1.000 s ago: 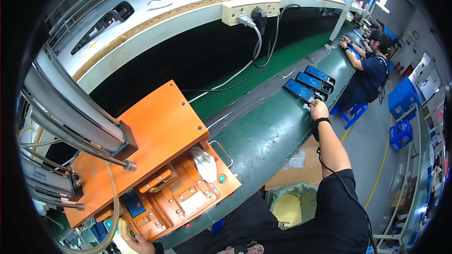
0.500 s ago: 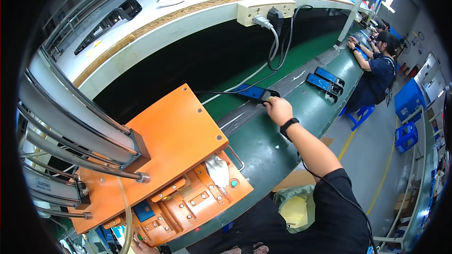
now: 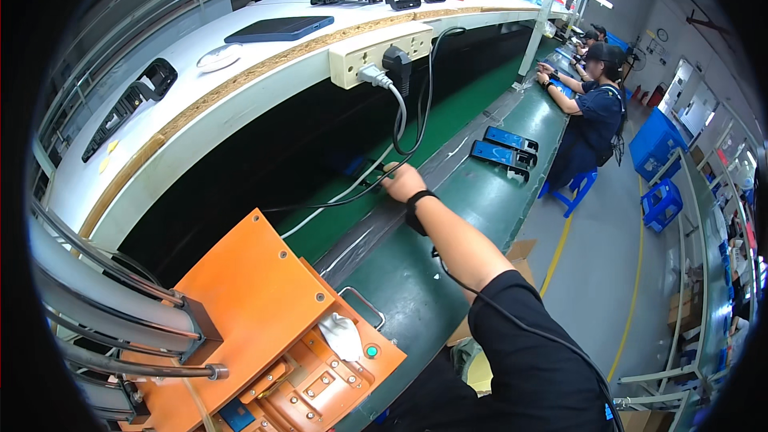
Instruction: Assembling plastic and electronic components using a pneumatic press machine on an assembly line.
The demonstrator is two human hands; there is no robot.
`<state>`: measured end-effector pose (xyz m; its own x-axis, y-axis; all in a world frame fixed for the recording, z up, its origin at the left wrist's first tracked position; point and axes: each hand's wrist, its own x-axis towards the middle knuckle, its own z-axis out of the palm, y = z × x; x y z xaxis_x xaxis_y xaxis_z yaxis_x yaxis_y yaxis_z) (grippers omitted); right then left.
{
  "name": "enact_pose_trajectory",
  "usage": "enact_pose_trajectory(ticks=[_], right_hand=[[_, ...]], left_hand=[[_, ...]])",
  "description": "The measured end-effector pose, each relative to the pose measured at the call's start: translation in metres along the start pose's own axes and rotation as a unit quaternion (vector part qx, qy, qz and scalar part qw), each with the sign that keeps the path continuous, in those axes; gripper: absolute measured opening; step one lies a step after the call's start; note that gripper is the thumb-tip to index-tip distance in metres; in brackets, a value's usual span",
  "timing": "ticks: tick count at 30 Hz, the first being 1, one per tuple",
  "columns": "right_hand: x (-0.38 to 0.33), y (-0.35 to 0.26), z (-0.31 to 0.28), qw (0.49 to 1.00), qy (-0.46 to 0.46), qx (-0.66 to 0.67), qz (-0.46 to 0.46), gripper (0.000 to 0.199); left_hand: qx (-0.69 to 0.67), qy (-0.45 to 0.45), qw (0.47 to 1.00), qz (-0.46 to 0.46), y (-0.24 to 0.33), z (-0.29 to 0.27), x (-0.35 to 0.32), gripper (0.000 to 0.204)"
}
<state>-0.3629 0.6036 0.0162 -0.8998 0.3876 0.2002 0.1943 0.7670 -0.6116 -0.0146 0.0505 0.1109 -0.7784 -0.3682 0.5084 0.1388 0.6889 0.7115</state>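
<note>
My right hand (image 3: 404, 182) reaches out over the far edge of the green bench, its fingers closed on the near end of a long blue-and-black part (image 3: 357, 166). Shadow under the white shelf hides most of that part, and a grey cable and a black cable pass close by the fingers. My left hand is out of sight. At the lower left stands an orange press (image 3: 248, 292); a blue piece (image 3: 237, 414) lies in its fixture, beside a white cloth (image 3: 342, 338) and a green button (image 3: 371, 350).
Two blue-and-black parts (image 3: 502, 154) lie on the green bench (image 3: 416, 272). A power strip (image 3: 376, 54) with plugs hangs on the white shelf (image 3: 188, 84), which carries black frames and a dark flat device (image 3: 278, 29). Seated people (image 3: 596, 104) work farther along.
The view has swung right and up. My right hand has carried the blue-and-black part farther back, into the shadow beneath the shelf. My left hand has dropped out of view.
</note>
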Motion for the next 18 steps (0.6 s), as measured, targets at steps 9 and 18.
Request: enact_pose_trajectory(ticks=[9, 18], right_hand=[[-0.036, 0.165, -0.134, 0.929, 0.139, -0.191, 0.286, 0.072], [-0.059, 0.220, -0.181, 0.895, 0.140, -0.193, 0.376, 0.084]], left_hand=[[0.028, -0.047, 0.996, 0.071, 0.014, 0.001, 0.011, 0.046], [-0.047, -0.036, 0.998, -0.009, -0.047, 0.010, -0.013, 0.041]])
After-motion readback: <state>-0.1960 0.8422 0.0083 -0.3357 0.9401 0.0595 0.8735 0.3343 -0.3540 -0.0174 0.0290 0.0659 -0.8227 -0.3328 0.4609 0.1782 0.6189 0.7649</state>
